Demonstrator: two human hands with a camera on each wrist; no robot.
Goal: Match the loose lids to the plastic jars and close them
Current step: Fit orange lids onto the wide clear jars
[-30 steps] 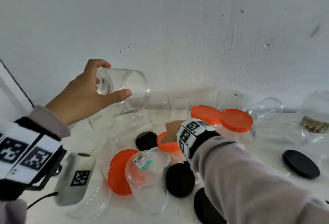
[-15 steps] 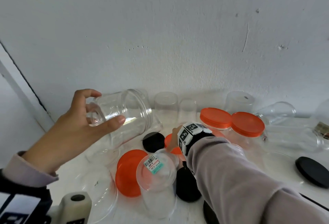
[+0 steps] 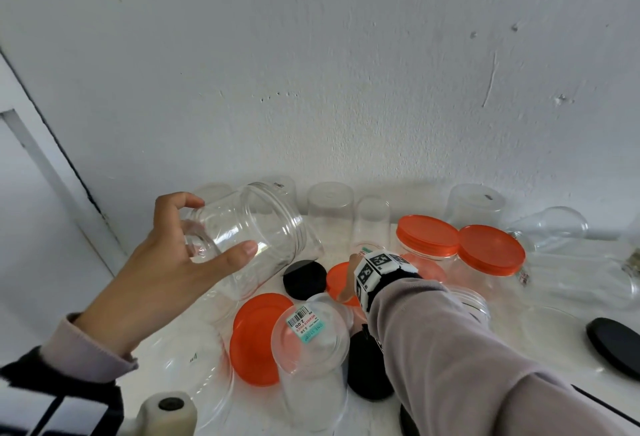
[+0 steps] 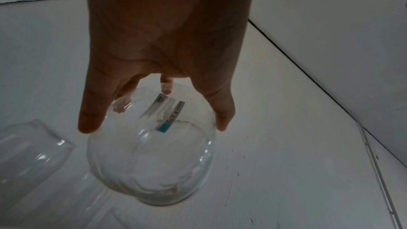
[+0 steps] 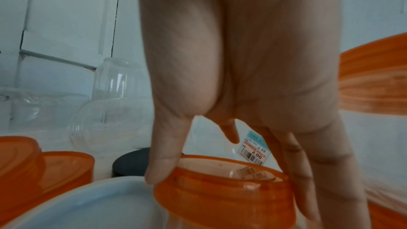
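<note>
Right hand (image 5: 231, 128) now pinching small orange lid (image 5: 222, 185) by its rim, mid-table among loose lids; a second ago it only rested there. Left hand (image 3: 166, 262), far left, grips clear jar (image 3: 252, 238) in air, lowered since, mouth tilted right; likely cap-on next

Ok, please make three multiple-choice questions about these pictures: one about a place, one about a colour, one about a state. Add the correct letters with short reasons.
1. Where is the clear jar that the left hand holds?
A. in the air above the table
B. standing on the table
C. inside another jar

2. What colour is the small lid under the right hand?
A. black
B. orange
C. white

3. How is the held jar?
A. closed
B. open, without lid
C. full

Answers: 1 A, the head view shows it lifted and tilted; 2 B, the right wrist view shows fingers round an orange rim; 3 B, its mouth is bare.
</note>
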